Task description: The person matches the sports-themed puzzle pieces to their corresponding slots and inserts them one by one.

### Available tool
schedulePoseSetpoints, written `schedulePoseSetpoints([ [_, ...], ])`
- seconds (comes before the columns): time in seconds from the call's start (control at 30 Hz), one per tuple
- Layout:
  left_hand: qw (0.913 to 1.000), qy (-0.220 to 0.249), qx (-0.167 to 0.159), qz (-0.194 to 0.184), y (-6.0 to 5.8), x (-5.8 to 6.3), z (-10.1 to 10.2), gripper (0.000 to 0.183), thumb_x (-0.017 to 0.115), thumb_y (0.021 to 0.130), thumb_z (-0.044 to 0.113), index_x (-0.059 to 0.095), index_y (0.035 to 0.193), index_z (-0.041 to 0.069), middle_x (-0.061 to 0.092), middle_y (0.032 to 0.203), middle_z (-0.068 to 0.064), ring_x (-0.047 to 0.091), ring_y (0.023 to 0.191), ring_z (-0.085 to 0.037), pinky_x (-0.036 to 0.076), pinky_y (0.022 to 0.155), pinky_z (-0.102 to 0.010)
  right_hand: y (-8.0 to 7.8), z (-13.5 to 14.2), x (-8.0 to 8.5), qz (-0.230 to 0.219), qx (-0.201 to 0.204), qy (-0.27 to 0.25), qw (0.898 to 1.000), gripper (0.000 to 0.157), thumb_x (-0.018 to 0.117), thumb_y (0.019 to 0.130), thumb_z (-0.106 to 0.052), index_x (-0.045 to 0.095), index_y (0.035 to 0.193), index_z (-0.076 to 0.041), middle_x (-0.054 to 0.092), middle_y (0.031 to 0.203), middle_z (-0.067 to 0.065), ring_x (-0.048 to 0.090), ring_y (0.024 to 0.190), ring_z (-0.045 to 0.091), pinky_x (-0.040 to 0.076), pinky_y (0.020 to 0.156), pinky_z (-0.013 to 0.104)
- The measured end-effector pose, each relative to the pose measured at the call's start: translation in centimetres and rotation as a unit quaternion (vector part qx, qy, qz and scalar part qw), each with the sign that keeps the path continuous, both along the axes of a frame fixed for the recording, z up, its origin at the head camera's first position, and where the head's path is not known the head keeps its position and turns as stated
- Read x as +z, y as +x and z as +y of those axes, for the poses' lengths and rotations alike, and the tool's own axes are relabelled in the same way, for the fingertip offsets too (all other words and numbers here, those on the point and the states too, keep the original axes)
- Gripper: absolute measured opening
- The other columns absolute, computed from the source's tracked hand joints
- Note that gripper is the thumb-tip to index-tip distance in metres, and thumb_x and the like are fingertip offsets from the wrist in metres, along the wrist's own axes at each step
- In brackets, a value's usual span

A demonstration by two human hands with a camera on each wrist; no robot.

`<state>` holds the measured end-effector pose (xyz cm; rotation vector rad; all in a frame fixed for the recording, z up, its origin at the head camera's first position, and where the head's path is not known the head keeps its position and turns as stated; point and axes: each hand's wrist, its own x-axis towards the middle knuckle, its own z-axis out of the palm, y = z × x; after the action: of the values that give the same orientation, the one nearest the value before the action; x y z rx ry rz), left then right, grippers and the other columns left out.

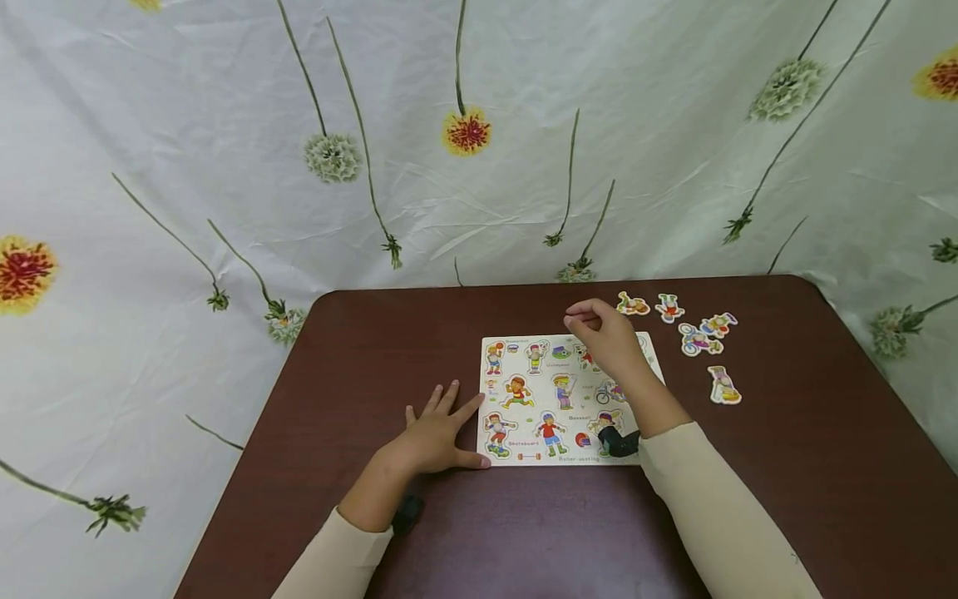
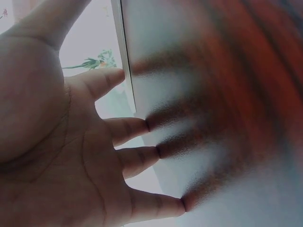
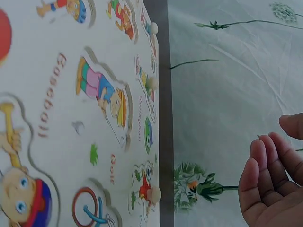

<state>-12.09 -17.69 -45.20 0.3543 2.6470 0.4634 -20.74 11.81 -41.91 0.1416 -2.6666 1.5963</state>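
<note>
A white wooden puzzle board (image 1: 526,428) with printed sports figures lies flat on the dark table. Fingers spread wide, my left hand (image 1: 430,439) rests at its left side, the thumb on the near left corner. In the left wrist view the fingertips of this hand (image 2: 85,142) press on the shiny tabletop. My right hand (image 1: 609,341) hovers over the board's far right part. Seen from the right wrist, that hand (image 3: 272,182) has loosely bent fingers, the thumb apart and nothing between them. Small knobs (image 3: 154,195) stand up from some figures in the board.
Several loose figure pieces lie right of the board: a reclining one (image 1: 632,304), a red-and-white one (image 1: 669,309), two touching ones including a bicycle piece (image 1: 696,341), and a nearer one (image 1: 724,386). A flowered cloth (image 1: 419,200) hangs behind the table (image 1: 359,358).
</note>
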Motion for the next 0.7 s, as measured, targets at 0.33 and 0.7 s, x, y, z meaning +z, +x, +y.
schedulePoseSetpoints([
  [0.33,1.0000,0.006,0.002,0.000,0.1,0.0,-0.1,0.101,0.081,0.078,0.058,0.028,0.161,0.033,0.007,0.171,-0.017,0.003,0.158,-0.041,0.008,0.112,-0.081,-2.7,3.1,0.0,-0.004,-0.041,-0.006,0.999,0.035,0.058,0.103,-0.029,0.063,0.128,-0.005,0.065,0.118,0.015,0.061,0.107,0.029,0.049,0.088,0.036],
  [0.7,1.0000,0.008,0.003,-0.001,0.1,0.1,-0.1,0.100,0.081,0.078,0.058,0.029,0.160,0.033,0.007,0.171,-0.017,0.003,0.158,-0.041,0.008,0.112,-0.081,-5.9,6.7,-0.6,-0.047,-0.080,0.018,0.996,0.037,0.055,0.104,-0.033,0.061,0.129,-0.006,0.060,0.116,0.011,0.059,0.105,0.027,0.047,0.083,0.033],
])
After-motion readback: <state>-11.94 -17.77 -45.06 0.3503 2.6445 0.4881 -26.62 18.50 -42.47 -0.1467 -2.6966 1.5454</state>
